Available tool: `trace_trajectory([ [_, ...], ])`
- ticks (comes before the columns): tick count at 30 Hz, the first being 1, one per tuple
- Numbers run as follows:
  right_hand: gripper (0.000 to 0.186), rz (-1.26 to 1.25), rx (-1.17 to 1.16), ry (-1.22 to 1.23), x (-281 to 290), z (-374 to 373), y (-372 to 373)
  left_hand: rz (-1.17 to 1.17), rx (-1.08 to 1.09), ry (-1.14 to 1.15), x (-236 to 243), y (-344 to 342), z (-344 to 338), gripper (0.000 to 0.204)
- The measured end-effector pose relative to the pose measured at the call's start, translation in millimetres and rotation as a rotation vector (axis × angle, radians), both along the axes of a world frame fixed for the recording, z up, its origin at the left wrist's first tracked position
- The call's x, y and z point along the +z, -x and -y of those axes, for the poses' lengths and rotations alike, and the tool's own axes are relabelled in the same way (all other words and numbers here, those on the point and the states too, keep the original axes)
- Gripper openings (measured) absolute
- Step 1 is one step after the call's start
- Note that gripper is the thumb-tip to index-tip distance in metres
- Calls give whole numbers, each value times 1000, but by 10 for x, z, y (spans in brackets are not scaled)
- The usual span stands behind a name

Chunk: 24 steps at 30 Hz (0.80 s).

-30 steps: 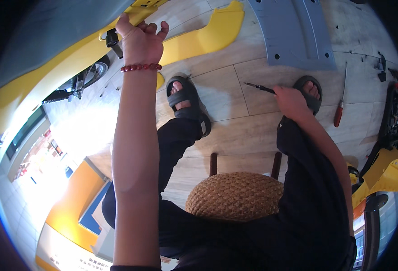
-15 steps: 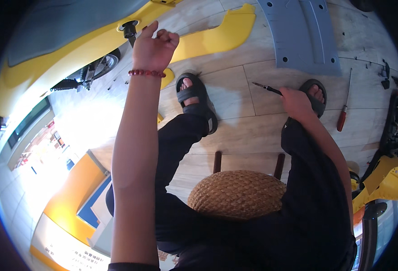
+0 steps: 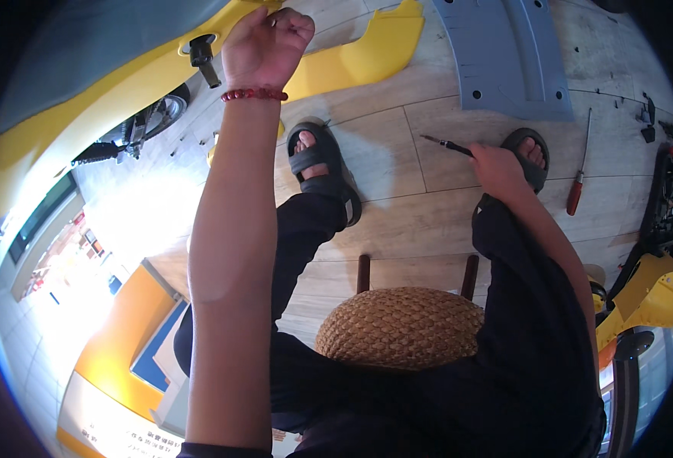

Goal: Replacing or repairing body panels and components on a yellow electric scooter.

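Observation:
My left hand (image 3: 266, 49), palm up with a red bead bracelet at the wrist, is raised at the edge of a large yellow-and-grey vehicle body (image 3: 142, 65). Its fingers are curled in, and whatever they may hold is hidden. Just left of it, a black peg-like part (image 3: 204, 61) sticks out of the yellow body. My right hand (image 3: 498, 169) rests by my right sandal (image 3: 533, 174), closed round a slim black-handled tool (image 3: 455, 147). The tool's thin metal tip points left, above the floor.
A yellow panel (image 3: 355, 65) and a grey panel (image 3: 504, 65) lie ahead on the wood-look floor. A red-handled screwdriver (image 3: 574, 195) lies at the right, near small dark parts. Black and yellow parts (image 3: 645, 298) stand far right. A woven stool (image 3: 401, 324) is between my legs.
My left hand has moved slightly up and right, along the yellow body's edge, fingers still curled. The right hand keeps its hold on the slim tool. The whole view has shifted a little.

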State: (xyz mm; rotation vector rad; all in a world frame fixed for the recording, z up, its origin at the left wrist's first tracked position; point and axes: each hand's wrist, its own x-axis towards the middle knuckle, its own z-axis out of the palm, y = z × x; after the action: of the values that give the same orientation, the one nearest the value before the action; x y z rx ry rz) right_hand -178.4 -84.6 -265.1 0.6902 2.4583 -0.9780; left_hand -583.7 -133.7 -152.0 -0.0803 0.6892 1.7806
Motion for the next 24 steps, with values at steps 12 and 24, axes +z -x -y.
trace_trajectory([
  [12, 16, -12, 7, 12, -61, -1, -39, -201, 200, 346, 42, -118, -8, 17],
  [24, 16, -55, -21, 23, 5, 1, -31, -272, 89, 378, 396, -276, -10, 53],
])
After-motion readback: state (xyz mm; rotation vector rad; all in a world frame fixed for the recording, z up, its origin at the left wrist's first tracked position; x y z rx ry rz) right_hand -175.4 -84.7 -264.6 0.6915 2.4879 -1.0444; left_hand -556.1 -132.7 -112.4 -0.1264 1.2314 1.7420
